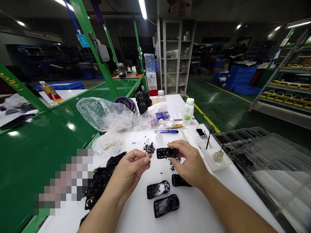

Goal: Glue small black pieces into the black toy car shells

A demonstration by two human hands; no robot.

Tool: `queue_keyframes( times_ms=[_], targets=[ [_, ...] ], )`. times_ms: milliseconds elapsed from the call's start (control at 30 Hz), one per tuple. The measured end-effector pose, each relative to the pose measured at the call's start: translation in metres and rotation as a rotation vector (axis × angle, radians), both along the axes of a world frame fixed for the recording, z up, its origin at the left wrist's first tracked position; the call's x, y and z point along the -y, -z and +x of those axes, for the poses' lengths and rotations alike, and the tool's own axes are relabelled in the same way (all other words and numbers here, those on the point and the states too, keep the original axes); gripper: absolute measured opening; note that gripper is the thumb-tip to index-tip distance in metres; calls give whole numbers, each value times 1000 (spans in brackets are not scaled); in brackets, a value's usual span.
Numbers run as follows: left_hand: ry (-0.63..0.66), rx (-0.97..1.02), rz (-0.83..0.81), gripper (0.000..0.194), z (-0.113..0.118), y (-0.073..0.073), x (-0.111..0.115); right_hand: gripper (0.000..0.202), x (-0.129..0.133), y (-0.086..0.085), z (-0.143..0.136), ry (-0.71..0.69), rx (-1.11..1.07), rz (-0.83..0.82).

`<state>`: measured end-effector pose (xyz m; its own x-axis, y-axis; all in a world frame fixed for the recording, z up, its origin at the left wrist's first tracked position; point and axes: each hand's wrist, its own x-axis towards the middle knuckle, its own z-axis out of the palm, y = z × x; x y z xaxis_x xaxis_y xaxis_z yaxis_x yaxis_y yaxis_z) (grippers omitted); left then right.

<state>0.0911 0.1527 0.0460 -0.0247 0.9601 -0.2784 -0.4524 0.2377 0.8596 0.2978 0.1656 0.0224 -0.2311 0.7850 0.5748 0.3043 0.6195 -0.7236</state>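
Observation:
Pinched between the thumb and fingers of my left hand [133,168] is a small cream-coloured part [147,155]. My right hand [190,161] grips a black toy-car chassis [165,153] by its right end, raised over the table, a little right of my left hand. Behind my hands lies a pile of tiny black pieces [149,148]. Nearer to me, two black chassis [157,189] [166,205] rest on the white table [136,207], and a third [179,180] is partly covered by my right hand. More black car parts [97,184] are heaped beside my left forearm.
A clear tray [220,163] with a small jar [218,156] stands at the right, beside stacked transparent trays [277,161]. Plastic bags [107,113], a white bottle [188,111] and a blue cutter [167,131] lie or stand farther back. A person [239,50] is in the distance.

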Motion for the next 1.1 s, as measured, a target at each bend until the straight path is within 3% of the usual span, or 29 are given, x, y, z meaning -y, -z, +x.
queue_keyframes(
  times_ms=[400, 467, 600, 700, 1100],
  targets=[
    [3, -131, 4, 30, -2, 5, -2, 43, 1, 1, 0, 23, 61, 36],
    [5, -303, 78, 24, -1, 6, 2, 42, 2, 1, 1, 30, 77, 43],
    [-87, -834, 302, 3, 6, 8, 10, 41, 2, 3, 2, 38, 89, 32],
    [-108, -1017, 409, 4, 10, 8, 14, 40, 2, 3, 2, 42, 86, 29],
    [8, -735, 428, 9, 1, 14, 10, 43, 0, 0, 2, 19, -36, -4]
  ],
)
